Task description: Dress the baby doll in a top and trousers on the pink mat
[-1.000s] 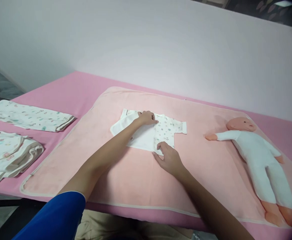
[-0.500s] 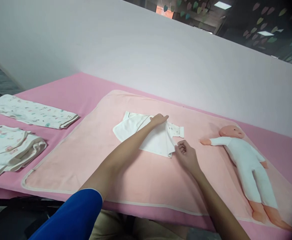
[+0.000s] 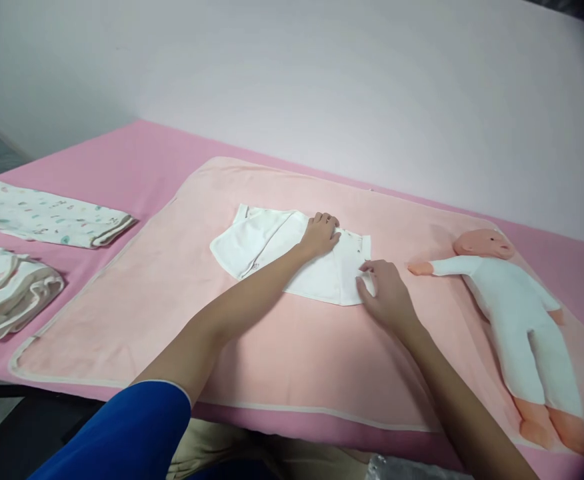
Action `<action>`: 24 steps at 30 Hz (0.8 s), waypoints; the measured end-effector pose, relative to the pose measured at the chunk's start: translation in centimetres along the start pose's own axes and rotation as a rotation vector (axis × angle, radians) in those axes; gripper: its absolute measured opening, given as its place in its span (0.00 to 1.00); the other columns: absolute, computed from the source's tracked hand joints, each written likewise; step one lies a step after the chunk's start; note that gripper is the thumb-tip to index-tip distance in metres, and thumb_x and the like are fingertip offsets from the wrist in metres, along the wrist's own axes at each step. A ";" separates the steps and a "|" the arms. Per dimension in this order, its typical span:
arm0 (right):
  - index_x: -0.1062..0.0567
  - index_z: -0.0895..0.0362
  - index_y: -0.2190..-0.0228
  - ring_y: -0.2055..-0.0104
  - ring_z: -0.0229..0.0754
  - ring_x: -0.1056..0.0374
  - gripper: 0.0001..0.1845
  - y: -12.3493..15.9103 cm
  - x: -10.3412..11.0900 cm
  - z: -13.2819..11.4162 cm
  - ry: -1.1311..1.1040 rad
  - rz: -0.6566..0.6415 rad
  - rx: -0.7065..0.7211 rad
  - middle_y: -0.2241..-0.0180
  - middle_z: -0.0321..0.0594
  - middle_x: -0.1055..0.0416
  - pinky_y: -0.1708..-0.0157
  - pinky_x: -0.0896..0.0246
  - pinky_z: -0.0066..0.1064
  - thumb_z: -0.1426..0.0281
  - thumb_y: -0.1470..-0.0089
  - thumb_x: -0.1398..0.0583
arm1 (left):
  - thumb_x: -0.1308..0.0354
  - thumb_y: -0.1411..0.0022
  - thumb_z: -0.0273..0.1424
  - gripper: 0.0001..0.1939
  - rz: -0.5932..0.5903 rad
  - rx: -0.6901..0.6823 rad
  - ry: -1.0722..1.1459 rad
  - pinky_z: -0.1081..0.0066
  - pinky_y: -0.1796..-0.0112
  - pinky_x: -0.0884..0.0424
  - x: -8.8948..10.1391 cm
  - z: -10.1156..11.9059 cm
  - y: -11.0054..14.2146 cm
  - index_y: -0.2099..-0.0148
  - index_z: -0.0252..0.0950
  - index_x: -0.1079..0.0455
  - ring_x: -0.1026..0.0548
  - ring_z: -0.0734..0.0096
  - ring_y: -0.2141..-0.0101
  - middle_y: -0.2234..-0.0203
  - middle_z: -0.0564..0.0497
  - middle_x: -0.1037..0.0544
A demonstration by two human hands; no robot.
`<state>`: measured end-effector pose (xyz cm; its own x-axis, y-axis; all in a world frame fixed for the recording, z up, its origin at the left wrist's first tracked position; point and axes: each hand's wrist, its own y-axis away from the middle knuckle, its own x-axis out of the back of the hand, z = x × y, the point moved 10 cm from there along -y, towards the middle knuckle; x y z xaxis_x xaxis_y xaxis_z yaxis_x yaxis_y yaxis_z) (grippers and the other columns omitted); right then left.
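A small white baby shirt (image 3: 292,277) lies spread on the peach blanket, its two short sleeves pointing away from me. My left hand (image 3: 321,235) rests on the upper part of the shirt, palm down with the fingers apart. At the shirt's right edge, my right hand (image 3: 388,292) has its thumb and fingers parted, close to the cloth or just touching it. The right front panel lies outward, covering part of the right sleeve (image 3: 365,245). My left hand hides some of the neckline.
The peach blanket (image 3: 147,320) covers much of the pink table (image 3: 142,150). A baby doll (image 3: 515,300) in white lies on the right. Two folded printed cloths, one farther back (image 3: 52,213) and one nearer (image 3: 12,293), lie at left. A white wall (image 3: 292,87) stands behind.
The shirt's right panel now lies flatter and farther to the right, over part of the sleeve. My right hand has let go of its edge, and my left hand's fingers have spread. The view has tilted down.
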<state>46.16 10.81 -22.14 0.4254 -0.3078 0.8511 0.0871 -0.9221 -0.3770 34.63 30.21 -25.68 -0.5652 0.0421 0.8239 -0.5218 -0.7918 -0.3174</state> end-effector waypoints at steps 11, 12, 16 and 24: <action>0.54 0.41 0.20 0.16 0.56 0.62 0.36 1.2 -6.6 -2.1 0.069 -0.329 0.235 0.18 0.39 0.62 0.21 0.58 0.64 0.55 0.22 0.51 | 0.49 0.23 0.38 0.12 0.054 0.213 0.047 0.54 0.38 0.41 0.1 -3.7 -1.7 0.46 0.42 0.27 0.33 0.51 0.41 0.42 0.43 0.24; 0.55 0.40 0.20 0.16 0.56 0.62 0.36 1.1 -6.5 -2.1 0.071 -0.331 0.234 0.18 0.39 0.62 0.21 0.59 0.64 0.55 0.22 0.51 | 0.49 0.23 0.38 0.12 0.057 0.217 0.048 0.54 0.38 0.42 0.2 -3.6 -1.7 0.46 0.42 0.27 0.33 0.51 0.40 0.42 0.42 0.24; 0.53 0.39 0.20 0.16 0.58 0.63 0.39 1.1 -6.2 -3.3 0.081 -0.357 0.243 0.18 0.39 0.63 0.21 0.62 0.66 0.50 0.24 0.47 | 0.51 0.22 0.37 0.14 0.051 0.234 0.013 0.56 0.39 0.44 1.3 -2.6 -1.3 0.42 0.40 0.32 0.31 0.52 0.40 0.41 0.41 0.25; 0.55 0.48 0.20 0.21 0.62 0.46 0.52 2.7 4.1 6.5 0.072 -0.149 0.125 0.21 0.52 0.50 0.25 0.49 0.65 0.39 0.31 0.46 | 0.59 0.19 0.39 0.17 0.076 -0.038 0.101 0.58 0.39 0.43 1.5 8.2 -1.1 0.43 0.39 0.32 0.26 0.60 0.44 0.43 0.44 0.22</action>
<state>54.02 8.63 -22.07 0.3342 -0.1904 0.9231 0.2568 -0.9239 -0.2836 39.59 26.20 -20.27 -0.6640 0.0456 0.7464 -0.4982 -0.7714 -0.3960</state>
